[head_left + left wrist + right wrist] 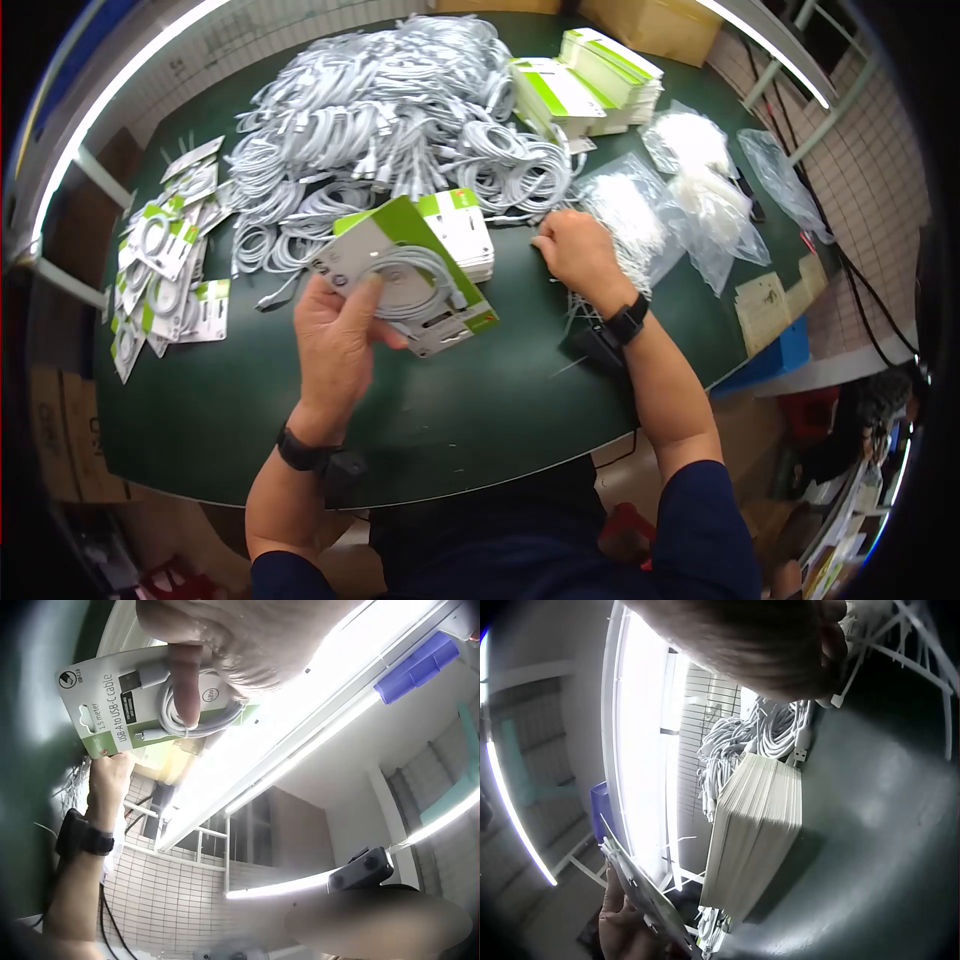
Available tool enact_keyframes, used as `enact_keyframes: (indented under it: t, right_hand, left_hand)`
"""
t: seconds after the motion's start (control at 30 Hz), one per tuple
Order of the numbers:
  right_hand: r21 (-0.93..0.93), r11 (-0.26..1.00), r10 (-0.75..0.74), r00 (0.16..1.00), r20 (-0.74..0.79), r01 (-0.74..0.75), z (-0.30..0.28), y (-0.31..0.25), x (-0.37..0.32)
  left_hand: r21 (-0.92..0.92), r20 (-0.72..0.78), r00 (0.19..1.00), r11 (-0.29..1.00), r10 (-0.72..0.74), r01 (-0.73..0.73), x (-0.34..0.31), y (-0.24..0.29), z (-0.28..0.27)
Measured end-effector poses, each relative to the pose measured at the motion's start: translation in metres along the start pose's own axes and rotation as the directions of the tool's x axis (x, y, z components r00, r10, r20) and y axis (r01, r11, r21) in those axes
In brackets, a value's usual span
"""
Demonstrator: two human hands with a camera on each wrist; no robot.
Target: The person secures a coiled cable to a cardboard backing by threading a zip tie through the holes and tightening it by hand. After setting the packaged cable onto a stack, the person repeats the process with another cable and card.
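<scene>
My left hand (335,345) grips a green-and-white retail card (350,248), the thumb pressing a coiled white USB cable (445,290) against its front. In the left wrist view the card (97,694) reads "USB-A to USB-C cable", and the coil (217,724) lies over its printed face. My right hand (582,252) is at the left edge of a heap of thin white cable ties (630,225), fingers bent down among the nearest ones. Its fingertips are mostly hidden; I cannot tell whether they pinch a tie. Behind the held card stands a stack of similar cards (465,235).
A large pile of coiled white cables (390,90) covers the back of the green table (540,400). Carded cables (165,260) lie heaped at the left. More card stacks (560,95) stand at the back right, near clear plastic bags (700,190). A blue bin (770,360) is at the right edge.
</scene>
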State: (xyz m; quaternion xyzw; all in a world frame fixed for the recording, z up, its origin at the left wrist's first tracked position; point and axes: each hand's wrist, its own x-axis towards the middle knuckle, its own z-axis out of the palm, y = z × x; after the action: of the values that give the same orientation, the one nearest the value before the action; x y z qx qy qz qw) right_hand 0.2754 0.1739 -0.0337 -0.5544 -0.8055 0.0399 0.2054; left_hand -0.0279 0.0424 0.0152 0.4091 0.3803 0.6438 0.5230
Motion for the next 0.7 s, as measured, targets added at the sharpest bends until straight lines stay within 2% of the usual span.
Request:
enact_keyframes:
  t: [0.07,0.13,0.17,0.27,0.43,0.53,0.57,0.63,0.67,0.7]
  right_hand:
    - [0.024,1.000,-0.006,1.000,0.030,0.006,-0.001,-0.002,0.001]
    - [-0.076,0.996,0.057,0.991,0.118,-0.048,-0.005,-0.006,0.000]
    - [-0.070,0.997,0.038,0.992,0.117,-0.030,-0.002,-0.006,-0.002]
    - [-0.138,0.990,-0.033,0.999,-0.034,0.027,0.011,-0.004,-0.008]
    - [-0.113,0.991,-0.089,0.990,-0.107,0.076,0.005,-0.006,-0.008]
    - [-0.037,0.999,-0.015,0.999,-0.037,0.013,-0.016,-0.010,-0.008]
    - [-0.045,0.999,-0.005,0.999,-0.036,0.003,-0.024,-0.011,-0.008]
    - [0.185,0.983,0.006,0.998,0.055,-0.016,-0.039,-0.014,-0.007]
    - [0.294,0.955,0.012,0.996,0.094,-0.039,-0.045,-0.013,-0.007]
    - [0.276,0.959,0.046,0.995,0.091,-0.069,-0.049,-0.011,-0.008]
  left_hand:
    - [-0.019,-0.012,1.000,1.000,-0.015,0.014,0.002,-0.003,0.000]
    - [-0.058,-0.010,0.999,0.998,-0.032,0.032,0.004,-0.002,0.000]
    - [-0.077,-0.006,0.999,0.996,-0.046,0.045,0.005,-0.001,0.000]
    - [-0.128,-0.002,0.998,0.989,-0.069,0.069,0.006,-0.001,0.000]
    - [-0.143,0.007,0.997,0.987,-0.073,0.073,0.006,-0.003,-0.004]
    - [-0.140,0.019,0.998,0.988,-0.056,0.058,0.003,0.002,-0.003]
    - [-0.101,0.023,1.000,0.995,-0.001,0.003,-0.001,0.007,-0.001]
    - [-0.036,0.058,0.994,0.996,0.088,-0.086,-0.009,0.016,0.006]
    - [-0.052,0.084,0.994,0.997,0.069,-0.064,-0.013,0.017,0.007]
    - [0.044,0.103,0.972,0.975,0.212,-0.217,-0.016,0.018,0.005]
